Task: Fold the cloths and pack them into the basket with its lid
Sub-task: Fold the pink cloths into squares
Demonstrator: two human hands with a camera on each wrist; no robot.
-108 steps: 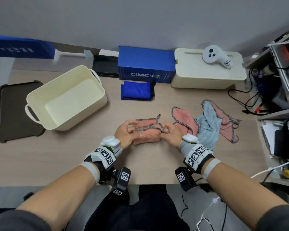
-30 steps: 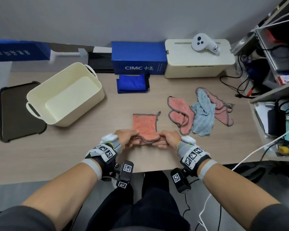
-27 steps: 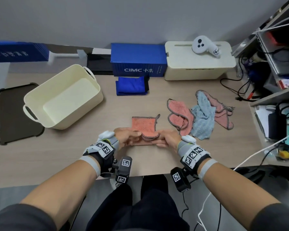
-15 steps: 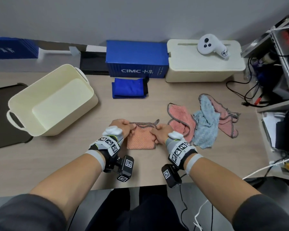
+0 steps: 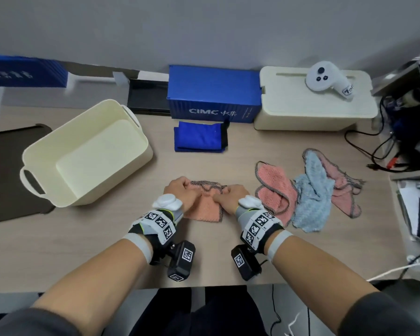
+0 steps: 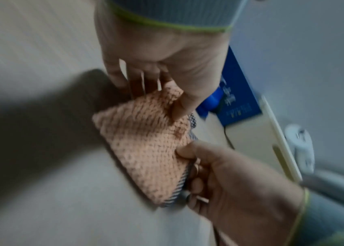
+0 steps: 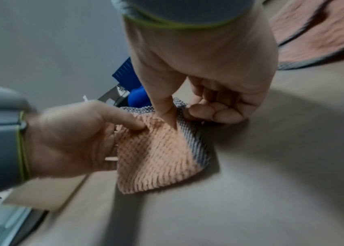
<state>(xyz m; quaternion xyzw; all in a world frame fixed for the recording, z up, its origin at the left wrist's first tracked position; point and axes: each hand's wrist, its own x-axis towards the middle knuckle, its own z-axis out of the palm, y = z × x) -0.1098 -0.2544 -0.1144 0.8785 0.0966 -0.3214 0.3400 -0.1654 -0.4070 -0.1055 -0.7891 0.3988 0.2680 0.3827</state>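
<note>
Now | left hand [image 5: 181, 194] fingers pinch orange cloth [image 5: 205, 209] | right hand [image 5: 232, 197] fingers pinch its other side

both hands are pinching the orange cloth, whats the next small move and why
Probably lift the folded orange cloth left into the cream basket. It already looks compactly folded, the left hand and right hand both pinch its far edge, and the basket stands open and empty.

Head view: from above and behind the forearms, facing forward and down across the table [image 5: 240, 258] toward the far wall. Wrist views: very close, along each palm, left one facing right, right one facing left. Shared by all three: the folded orange cloth [image 5: 205, 209] [image 6: 145, 146] [image 7: 158, 158].
</note>
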